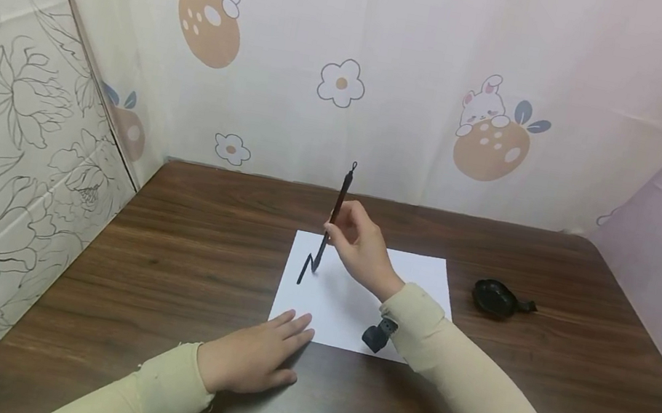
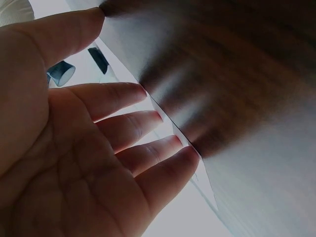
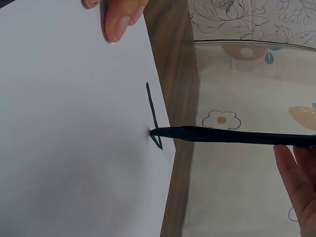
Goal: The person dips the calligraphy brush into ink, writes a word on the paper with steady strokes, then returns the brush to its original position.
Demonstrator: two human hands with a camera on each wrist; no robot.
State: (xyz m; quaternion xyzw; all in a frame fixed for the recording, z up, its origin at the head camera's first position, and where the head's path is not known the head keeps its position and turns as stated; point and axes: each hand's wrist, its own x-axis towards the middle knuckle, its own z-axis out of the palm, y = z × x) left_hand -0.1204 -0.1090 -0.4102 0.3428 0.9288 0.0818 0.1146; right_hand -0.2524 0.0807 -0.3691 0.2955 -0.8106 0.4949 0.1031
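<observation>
A white sheet of paper [image 1: 345,312] lies on the table, bearing a thin black line [image 1: 303,270] that bends sharply near its upper left. My right hand [image 1: 362,247] pinches a dark writing brush [image 1: 343,194] by its shaft, nearly upright. In the right wrist view the dark tip of the brush [image 3: 217,134] meets the paper at the end of the line. My left hand [image 1: 254,355] rests with straight, slightly spread fingers on the paper's front left corner. Seen from its wrist, the left palm [image 2: 74,158] faces the camera, with the thumb apart.
Right of the paper sits a small black dish [image 1: 494,299] with a short tail-like handle. A black device [image 1: 377,336] hangs at the right cuff, over the paper's front edge. Behind the brown wooden table [image 1: 198,242] hangs a patterned curtain [image 1: 403,101]; a flower-patterned panel [image 1: 10,106] stands left.
</observation>
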